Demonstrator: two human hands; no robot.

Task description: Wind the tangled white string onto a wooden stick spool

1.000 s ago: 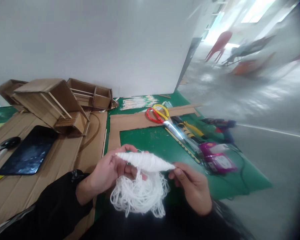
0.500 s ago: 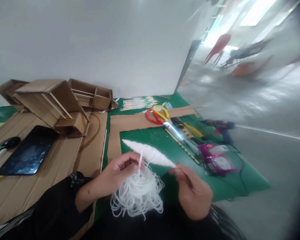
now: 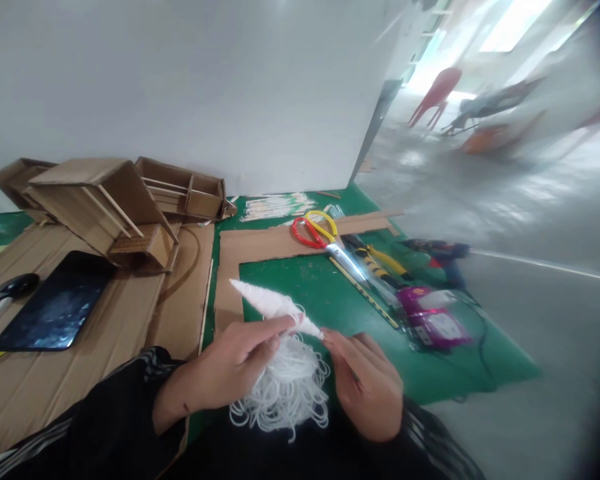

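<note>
A white spindle-shaped roll of wound yarn (image 3: 265,298), tapered at both ends, is held tilted in front of me, its far tip pointing up and left. My right hand (image 3: 367,383) pinches the thin near end of it between thumb and fingers. My left hand (image 3: 240,360) is closed with its thumb and forefinger at the roll's near half, a strand of yarn between them. Below both hands hangs a loose, looped bundle of white yarn (image 3: 285,393), partly covered by the left hand.
Scissors (image 3: 325,233) with red and yellow handles lie beyond the roll. Yellow-handled pliers (image 3: 387,262), a purple packet (image 3: 433,317) and a drill (image 3: 440,250) lie right. Left are a tablet (image 3: 57,300), a mouse (image 3: 16,287) and cardboard boxes (image 3: 100,200) against the wall.
The roll and my right hand have shifted left. My left hand has moved right along the roll toward its near end, carrying the strand with it.
</note>
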